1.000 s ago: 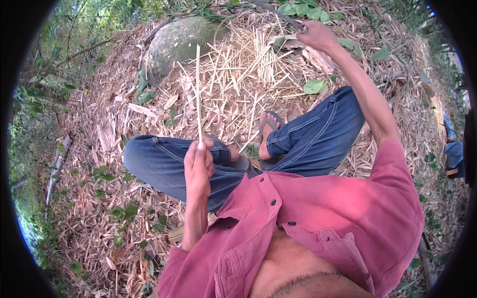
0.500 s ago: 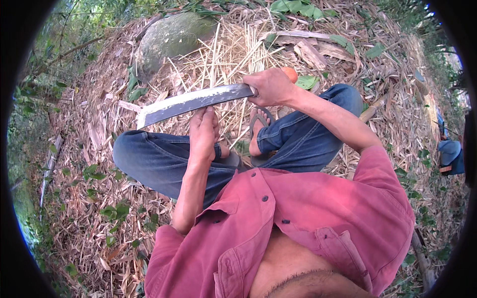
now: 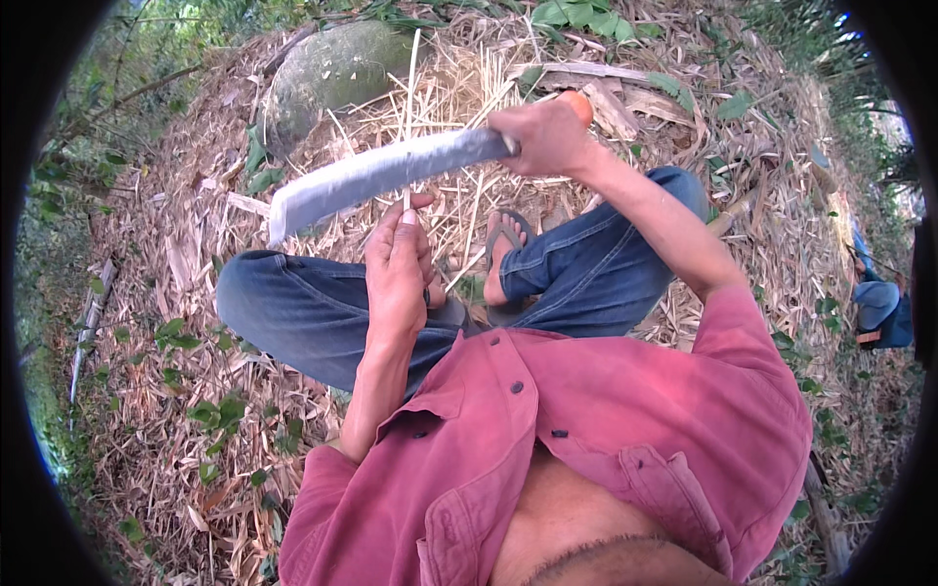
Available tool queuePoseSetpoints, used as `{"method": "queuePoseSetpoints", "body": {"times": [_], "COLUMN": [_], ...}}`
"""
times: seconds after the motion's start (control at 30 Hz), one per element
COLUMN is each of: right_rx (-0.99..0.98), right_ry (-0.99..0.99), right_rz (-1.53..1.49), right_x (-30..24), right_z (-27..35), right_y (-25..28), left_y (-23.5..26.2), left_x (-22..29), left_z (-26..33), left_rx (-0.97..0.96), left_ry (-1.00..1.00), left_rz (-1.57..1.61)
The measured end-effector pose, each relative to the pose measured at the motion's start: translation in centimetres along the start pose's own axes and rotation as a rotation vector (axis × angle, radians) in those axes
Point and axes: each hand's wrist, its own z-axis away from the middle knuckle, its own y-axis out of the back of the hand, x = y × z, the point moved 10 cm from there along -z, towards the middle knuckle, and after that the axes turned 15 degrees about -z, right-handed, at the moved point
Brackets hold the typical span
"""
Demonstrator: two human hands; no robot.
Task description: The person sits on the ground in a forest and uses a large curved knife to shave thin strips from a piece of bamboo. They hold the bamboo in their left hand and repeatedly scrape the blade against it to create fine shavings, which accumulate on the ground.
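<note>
My right hand (image 3: 547,137) is wrapped round the orange handle (image 3: 578,105) of a machete. Its long grey blade (image 3: 391,174) points left, with a broad, squared-off tip. Below the blade, my left hand (image 3: 396,264) pinches the near end of a thin pale strip (image 3: 414,83), which looks like split bamboo. The strip runs away from me and passes behind the blade, so its middle is hidden. Whether blade and strip touch I cannot tell. Past the blade lies a loose heap of similar pale strips (image 3: 469,107) on the ground.
A mossy boulder (image 3: 337,78) stands at the far left of the heap. Split wood pieces (image 3: 611,103) lie at its far right. My crossed legs in jeans (image 3: 606,259) and sandalled foot (image 3: 506,239) are close below the blade. Dry leaves and green sprigs (image 3: 223,412) cover the ground.
The machete and my right hand have shifted slightly away and to the right, and the blade has tilted to show more of its face. The strip now shows beyond and below the blade.
</note>
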Motion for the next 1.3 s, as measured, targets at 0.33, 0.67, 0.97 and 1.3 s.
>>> {"method": "queuePoseSetpoints", "body": {"times": [0.33,0.67,0.97,1.3], "right_rx": [0.011,-0.059,0.355,0.487], "right_ry": [-0.312,-0.494,-0.529,-0.335], "right_rz": [0.088,-0.021,-0.225,-1.204], "right_x": [8.0,10.7,13.3,3.3], "right_z": [-1.0,-2.1,-1.3,-1.3], "right_y": [3.4,0.0,6.0,0.3], "left_y": [0.8,2.4,5.1,1.9], "left_x": [-0.4,-0.2,-0.1,1.3], "left_z": [2.1,2.1,2.5,1.7], "left_rx": [0.026,0.067,0.193,0.301], "left_ry": [-0.037,-0.062,-0.086,-0.264], "left_rz": [-0.047,-0.129,-0.341,-0.619]}}
